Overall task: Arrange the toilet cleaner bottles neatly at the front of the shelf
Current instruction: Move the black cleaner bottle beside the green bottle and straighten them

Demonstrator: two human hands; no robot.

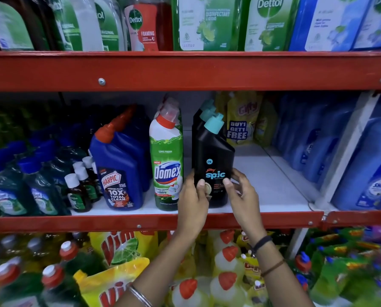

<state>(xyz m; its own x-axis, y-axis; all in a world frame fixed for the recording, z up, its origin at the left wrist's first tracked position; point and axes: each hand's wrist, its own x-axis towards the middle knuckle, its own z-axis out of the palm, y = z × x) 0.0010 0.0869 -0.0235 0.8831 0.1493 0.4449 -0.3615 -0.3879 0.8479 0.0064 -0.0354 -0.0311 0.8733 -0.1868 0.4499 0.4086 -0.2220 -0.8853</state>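
Note:
A black Spic toilet cleaner bottle point(211, 156) with a teal cap stands upright near the front of the white middle shelf point(269, 187). My left hand point(193, 200) grips its lower left side and my right hand point(240, 196) grips its lower right side. Two more black bottles with teal caps line up behind it. To its left stand a green Domex bottle point(166, 165) with a red cap and a blue Harpic bottle point(118, 173) with an orange cap, each with more of its kind behind.
Red shelf rails point(185, 72) run above and below. Small dark bottles point(79, 191) and green bottles crowd the left. Yellow refill pouches point(240, 125) stand at the back right, blue bottles point(366, 173) beyond a white divider. Bare shelf lies right of the Spic bottle.

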